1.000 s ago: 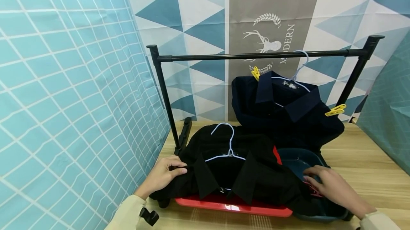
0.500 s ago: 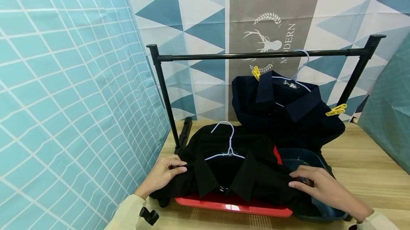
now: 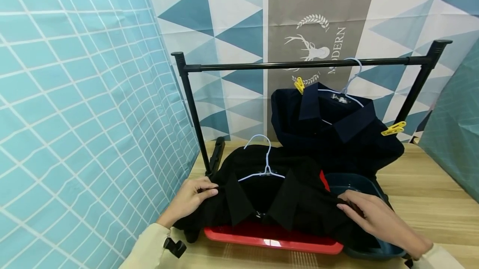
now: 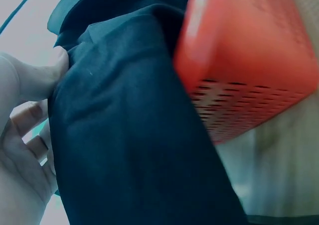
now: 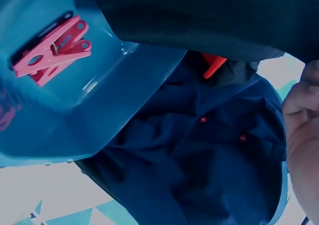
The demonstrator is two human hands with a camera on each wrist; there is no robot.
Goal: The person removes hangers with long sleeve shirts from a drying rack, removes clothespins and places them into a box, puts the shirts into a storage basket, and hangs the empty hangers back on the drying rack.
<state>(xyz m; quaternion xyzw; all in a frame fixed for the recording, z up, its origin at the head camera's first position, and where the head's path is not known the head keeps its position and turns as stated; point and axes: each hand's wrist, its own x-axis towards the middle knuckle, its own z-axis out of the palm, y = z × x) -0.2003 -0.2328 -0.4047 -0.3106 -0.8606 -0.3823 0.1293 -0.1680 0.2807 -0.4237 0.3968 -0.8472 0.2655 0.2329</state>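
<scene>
A black collared shirt [image 3: 310,202] hangs over the red basket [image 3: 273,240] in the head view, with a pale blue wire hanger [image 3: 268,156] inside its collar. My left hand [image 3: 190,199] pinches the shirt's left shoulder between thumb and fingers; the left wrist view shows the thumb [image 4: 47,73] pressed on the cloth. At the opposite shoulder, my right hand [image 3: 368,215] grips the fabric. The hanger's hook stands upright, free of the rail. Only part of the right hand appears at the edge of the right wrist view.
A black rack rail [image 3: 262,66] spans behind, bearing a navy shirt [image 3: 337,136] on a hanger with yellow clothespins [image 3: 393,129] at its shoulders. A dark blue basin [image 3: 385,248] sits at right, holding a pink clothespin [image 5: 55,51]. A grid-patterned curtain [image 3: 82,115] lines the left.
My right hand has come out of the basin to the shirt's shoulder and grasped it. The black shirt and its hanger have risen slightly. My left hand keeps its hold.
</scene>
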